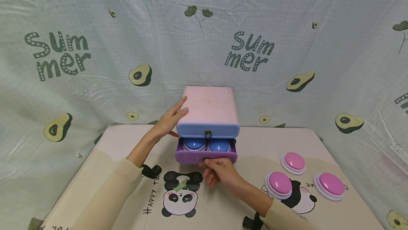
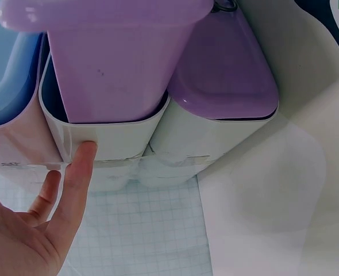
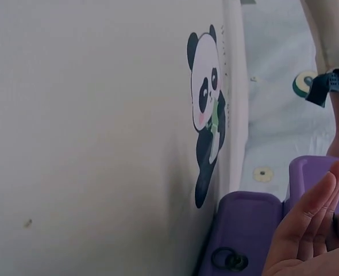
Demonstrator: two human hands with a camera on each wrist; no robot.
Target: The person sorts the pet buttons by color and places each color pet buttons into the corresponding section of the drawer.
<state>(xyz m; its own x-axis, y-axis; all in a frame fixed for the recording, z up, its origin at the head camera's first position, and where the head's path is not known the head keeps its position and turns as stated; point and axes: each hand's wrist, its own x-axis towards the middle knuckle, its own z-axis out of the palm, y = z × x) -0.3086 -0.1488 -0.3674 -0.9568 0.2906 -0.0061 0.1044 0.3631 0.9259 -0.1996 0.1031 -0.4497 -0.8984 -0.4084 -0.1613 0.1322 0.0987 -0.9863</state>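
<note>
A small drawer cabinet (image 1: 208,104) with a pink top stands at the far middle of the table. Its blue top drawer (image 1: 197,131) is closed. Below, the purple middle drawer (image 1: 188,157) is pulled out, with two blue domed buttons (image 1: 219,145) in white rims inside. My left hand (image 1: 167,122) rests on the cabinet's left side, fingers extended. At the purple drawer's front, my right hand (image 1: 221,171) pinches its dark ring pull between thumb and fingers. In the right wrist view, a lower purple drawer (image 3: 247,230) is closed, its ring pull hanging.
Three pink domed buttons (image 1: 279,183) in white rims sit on the right of the table (image 1: 127,145). Panda pictures (image 1: 180,201) are printed on the tabletop. A hanging sheet (image 1: 178,46) with avocado prints closes off the back and sides.
</note>
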